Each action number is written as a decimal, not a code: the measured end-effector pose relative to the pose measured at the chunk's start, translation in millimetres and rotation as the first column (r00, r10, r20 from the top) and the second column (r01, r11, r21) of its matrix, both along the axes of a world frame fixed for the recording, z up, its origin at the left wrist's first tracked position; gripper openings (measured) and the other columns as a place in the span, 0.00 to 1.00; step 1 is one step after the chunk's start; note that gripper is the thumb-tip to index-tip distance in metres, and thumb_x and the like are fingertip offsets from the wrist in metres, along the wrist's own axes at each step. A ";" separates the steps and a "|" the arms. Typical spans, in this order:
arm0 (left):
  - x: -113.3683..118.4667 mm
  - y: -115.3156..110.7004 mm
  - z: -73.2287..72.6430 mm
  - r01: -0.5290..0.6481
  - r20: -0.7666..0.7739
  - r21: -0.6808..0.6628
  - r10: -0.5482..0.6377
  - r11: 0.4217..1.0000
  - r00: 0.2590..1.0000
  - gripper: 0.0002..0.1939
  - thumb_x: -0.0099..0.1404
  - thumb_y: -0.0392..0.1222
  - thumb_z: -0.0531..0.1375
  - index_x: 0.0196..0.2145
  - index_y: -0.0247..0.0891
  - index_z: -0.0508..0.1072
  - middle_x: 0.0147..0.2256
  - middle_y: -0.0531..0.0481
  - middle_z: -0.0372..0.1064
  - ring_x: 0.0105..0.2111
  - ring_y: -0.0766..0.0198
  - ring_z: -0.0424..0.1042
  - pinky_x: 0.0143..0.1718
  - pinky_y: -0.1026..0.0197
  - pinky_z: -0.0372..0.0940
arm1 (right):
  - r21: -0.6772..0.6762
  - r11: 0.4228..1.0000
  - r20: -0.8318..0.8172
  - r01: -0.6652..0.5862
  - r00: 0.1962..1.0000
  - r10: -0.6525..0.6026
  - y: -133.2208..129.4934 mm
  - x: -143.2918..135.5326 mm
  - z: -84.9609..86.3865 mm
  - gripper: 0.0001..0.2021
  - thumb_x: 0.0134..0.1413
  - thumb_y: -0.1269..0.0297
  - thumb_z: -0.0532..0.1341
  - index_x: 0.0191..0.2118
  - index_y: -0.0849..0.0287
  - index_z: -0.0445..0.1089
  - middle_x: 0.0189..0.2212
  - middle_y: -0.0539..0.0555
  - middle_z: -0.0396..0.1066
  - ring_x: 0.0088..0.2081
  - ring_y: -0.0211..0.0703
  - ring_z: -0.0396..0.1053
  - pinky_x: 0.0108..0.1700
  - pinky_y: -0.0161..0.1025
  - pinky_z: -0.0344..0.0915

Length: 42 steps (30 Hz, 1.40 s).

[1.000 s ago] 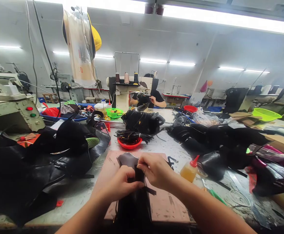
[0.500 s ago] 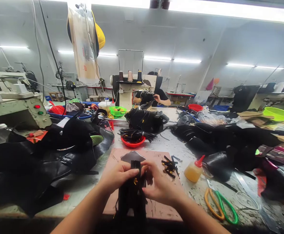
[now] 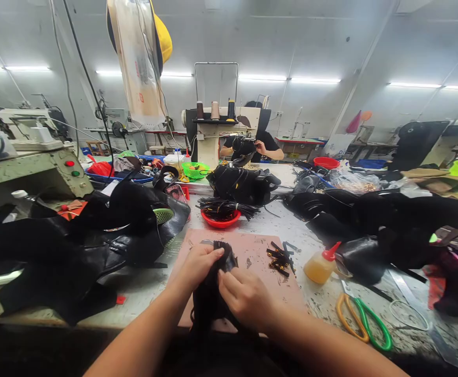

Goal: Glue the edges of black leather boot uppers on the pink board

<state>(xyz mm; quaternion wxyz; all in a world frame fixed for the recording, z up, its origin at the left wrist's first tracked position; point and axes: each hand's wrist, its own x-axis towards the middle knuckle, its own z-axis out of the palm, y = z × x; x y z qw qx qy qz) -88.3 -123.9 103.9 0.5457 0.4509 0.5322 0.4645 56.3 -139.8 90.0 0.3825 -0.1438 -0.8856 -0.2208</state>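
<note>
A black leather-like piece (image 3: 207, 303) hangs between my hands, over the front part of a pinkish board (image 3: 248, 246). My left hand (image 3: 202, 264) pinches its upper end, thumb on top. The fingers of my right hand (image 3: 244, 293) are closed on the piece's right edge, slightly lower and nearer to me. Whatever small part those right fingertips cover is hidden. To the right on the board lies a small heap of short black strips with gold-coloured bits (image 3: 280, 259).
A glue bottle with a red tip (image 3: 321, 266) and scissors with orange and green handles (image 3: 364, 322) lie at right. Behind the board sits a red bowl (image 3: 221, 221) of black strips. Black pieces (image 3: 134, 235) pile up on the left. A person works at the sewing machine (image 3: 209, 141) opposite.
My right hand's fingers, spread beside the piece before, have closed on its right edge. The piece's top has turned, and the gold-coloured bit seen on it is now out of sight. The view has tilted down.
</note>
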 end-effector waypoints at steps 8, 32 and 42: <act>-55.2 35.2 21.8 -0.364 0.072 0.178 0.357 0.914 0.931 0.18 0.44 0.54 0.63 0.15 0.37 0.62 0.13 0.58 0.60 0.14 0.71 0.58 0.16 0.67 0.54 | -0.219 0.871 -0.135 -0.440 0.898 0.419 -37.9 9.3 -29.1 0.12 0.59 0.73 0.49 0.28 0.63 0.67 0.16 0.48 0.59 0.17 0.34 0.55 0.16 0.33 0.52; 12.4 21.2 -7.5 0.057 0.090 0.057 -0.062 0.997 0.994 0.19 0.42 0.54 0.64 0.16 0.34 0.66 0.15 0.57 0.59 0.16 0.72 0.55 0.17 0.68 0.49 | -0.598 0.786 -0.353 -0.157 0.932 -0.082 28.6 9.1 6.0 0.06 0.49 0.74 0.53 0.27 0.59 0.64 0.22 0.50 0.63 0.24 0.37 0.62 0.25 0.33 0.61; 12.9 26.8 -15.2 -0.060 0.094 -0.012 0.061 0.998 0.994 0.17 0.41 0.53 0.64 0.14 0.36 0.65 0.12 0.56 0.60 0.12 0.70 0.57 0.13 0.66 0.51 | -0.223 0.975 -0.215 -0.011 0.976 -0.038 21.6 6.1 -27.9 0.12 0.56 0.77 0.47 0.36 0.65 0.68 0.21 0.55 0.65 0.24 0.41 0.58 0.24 0.38 0.58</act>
